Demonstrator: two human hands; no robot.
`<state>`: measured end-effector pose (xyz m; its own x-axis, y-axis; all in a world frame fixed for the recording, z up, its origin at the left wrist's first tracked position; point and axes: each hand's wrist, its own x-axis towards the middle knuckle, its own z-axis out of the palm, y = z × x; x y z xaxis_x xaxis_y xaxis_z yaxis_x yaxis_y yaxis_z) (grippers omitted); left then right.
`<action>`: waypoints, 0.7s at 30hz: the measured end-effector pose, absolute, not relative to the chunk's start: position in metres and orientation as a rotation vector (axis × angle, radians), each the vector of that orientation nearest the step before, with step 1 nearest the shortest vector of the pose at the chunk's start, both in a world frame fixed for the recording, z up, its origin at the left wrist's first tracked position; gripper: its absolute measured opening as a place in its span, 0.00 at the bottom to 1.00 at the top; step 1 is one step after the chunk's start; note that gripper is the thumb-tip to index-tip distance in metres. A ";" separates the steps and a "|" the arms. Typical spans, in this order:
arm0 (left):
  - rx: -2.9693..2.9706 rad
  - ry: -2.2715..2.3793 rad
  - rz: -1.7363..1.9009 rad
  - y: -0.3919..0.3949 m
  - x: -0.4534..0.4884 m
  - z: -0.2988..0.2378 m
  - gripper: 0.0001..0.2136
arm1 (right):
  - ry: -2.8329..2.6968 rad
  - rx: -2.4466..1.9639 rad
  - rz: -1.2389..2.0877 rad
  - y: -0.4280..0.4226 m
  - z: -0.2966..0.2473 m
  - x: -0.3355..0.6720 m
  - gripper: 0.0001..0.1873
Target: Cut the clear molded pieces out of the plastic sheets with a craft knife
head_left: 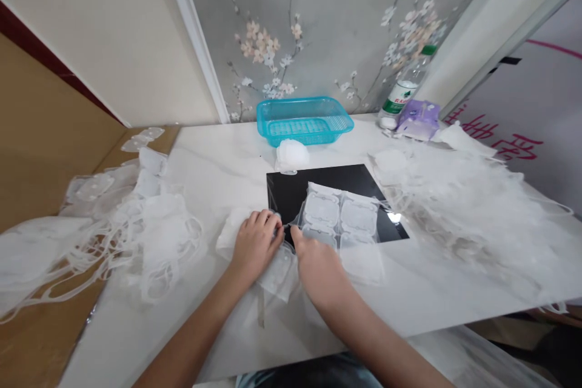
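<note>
While your left hand point(258, 239) curls over clear pieces point(280, 264) and your right hand point(321, 267) nears the molded sheet's point(359, 213) left edge, fingers' hold unclear, that sheet, partly over the black panel point(336, 177), seems light, bendy, best rim-held.

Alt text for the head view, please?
A person's left hand and right hand nearly meet beside a clear moulded sheet, partly over a black panel on a white table. A white pile lies left, a larger whitish pile right; behind are a turquoise basket, bottle and purple packet.
</note>
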<state>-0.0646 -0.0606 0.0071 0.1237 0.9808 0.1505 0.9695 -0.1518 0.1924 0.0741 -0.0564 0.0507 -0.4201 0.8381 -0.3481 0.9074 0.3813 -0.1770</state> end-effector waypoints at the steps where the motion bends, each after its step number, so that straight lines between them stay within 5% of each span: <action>1: 2.318 2.017 0.375 -0.061 -0.065 0.007 0.06 | 2.456 1.554 -0.524 -0.054 0.051 0.073 0.19; 21: 2.298 2.046 0.379 -0.061 -0.063 0.008 0.05 | 2.538 1.540 -0.550 -0.046 0.044 0.089 0.16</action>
